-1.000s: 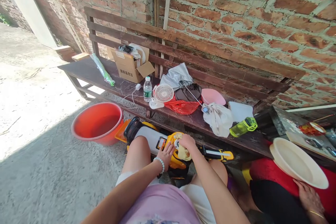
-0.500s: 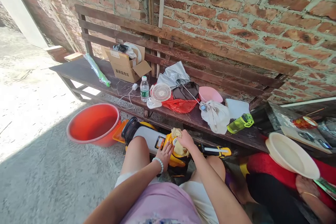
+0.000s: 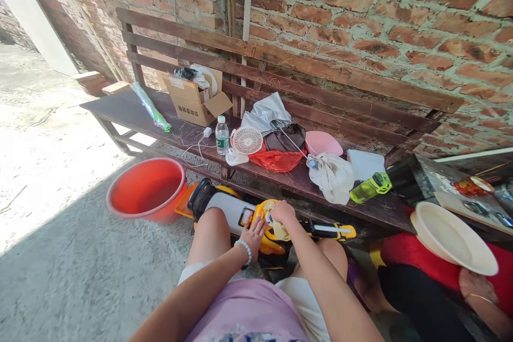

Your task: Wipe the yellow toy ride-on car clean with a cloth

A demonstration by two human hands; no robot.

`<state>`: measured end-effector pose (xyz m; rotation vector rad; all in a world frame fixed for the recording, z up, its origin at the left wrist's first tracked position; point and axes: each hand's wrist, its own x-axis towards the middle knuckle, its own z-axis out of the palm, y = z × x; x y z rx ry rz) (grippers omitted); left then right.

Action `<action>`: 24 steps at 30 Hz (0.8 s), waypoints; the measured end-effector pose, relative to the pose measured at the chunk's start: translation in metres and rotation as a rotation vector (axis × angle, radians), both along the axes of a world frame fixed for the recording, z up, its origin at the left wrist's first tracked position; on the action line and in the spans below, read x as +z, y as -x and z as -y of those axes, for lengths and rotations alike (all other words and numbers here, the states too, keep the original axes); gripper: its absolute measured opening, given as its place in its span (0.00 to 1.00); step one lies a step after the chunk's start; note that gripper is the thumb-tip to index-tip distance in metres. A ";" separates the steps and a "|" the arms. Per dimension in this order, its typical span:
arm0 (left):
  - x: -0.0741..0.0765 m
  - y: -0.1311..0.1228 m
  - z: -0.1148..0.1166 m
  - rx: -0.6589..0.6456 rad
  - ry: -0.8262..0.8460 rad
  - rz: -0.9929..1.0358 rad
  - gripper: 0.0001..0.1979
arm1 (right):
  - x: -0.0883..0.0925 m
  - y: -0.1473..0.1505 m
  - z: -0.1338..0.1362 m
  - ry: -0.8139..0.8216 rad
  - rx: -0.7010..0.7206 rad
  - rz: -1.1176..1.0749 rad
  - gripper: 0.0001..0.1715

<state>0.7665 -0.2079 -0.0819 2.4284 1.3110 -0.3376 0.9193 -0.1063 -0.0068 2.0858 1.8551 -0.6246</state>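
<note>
A yellow, white and black machine [image 3: 230,210] lies across in front of my knees, below the bench edge; its exact kind I cannot make out. My left hand [image 3: 254,232] rests on its yellow part with the fingers stretched out. Bunched in my right hand [image 3: 282,212] is a pale yellow cloth [image 3: 281,231], pressed against the yellow part beside a round grey-white fitting [image 3: 270,219]. My right fingertips are partly hidden. A black and yellow bar with a white strip [image 3: 326,228] sticks out to the right.
A red tub [image 3: 116,208] stands on the ground at left. The wooden bench [image 3: 240,170] carries a cardboard box [image 3: 186,104], water bottle [image 3: 222,136], fan [image 3: 247,141], pink basin [image 3: 324,143] and green bottle [image 3: 371,188]. At right, another person's hand [image 3: 476,284] holds pale basins [image 3: 455,235].
My right hand has shifted slightly with the cloth, and less cloth shows above its fingers. My left hand stays on the machine. The whole view has moved slightly.
</note>
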 end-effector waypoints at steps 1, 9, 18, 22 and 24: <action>0.000 0.001 0.000 -0.008 -0.003 0.002 0.60 | 0.000 0.007 0.000 -0.009 0.022 -0.005 0.26; -0.001 0.000 -0.001 -0.014 -0.013 -0.012 0.58 | 0.005 -0.010 -0.001 -0.037 0.172 -0.051 0.23; 0.008 -0.002 -0.004 -0.028 0.012 -0.038 0.58 | -0.003 -0.041 0.012 -0.022 0.059 0.001 0.25; 0.005 -0.004 -0.003 -0.033 0.007 -0.033 0.58 | -0.008 -0.043 0.032 -0.009 -0.059 -0.033 0.28; 0.003 -0.005 -0.002 -0.027 0.001 -0.036 0.58 | -0.010 -0.042 0.044 -0.006 -0.118 -0.066 0.28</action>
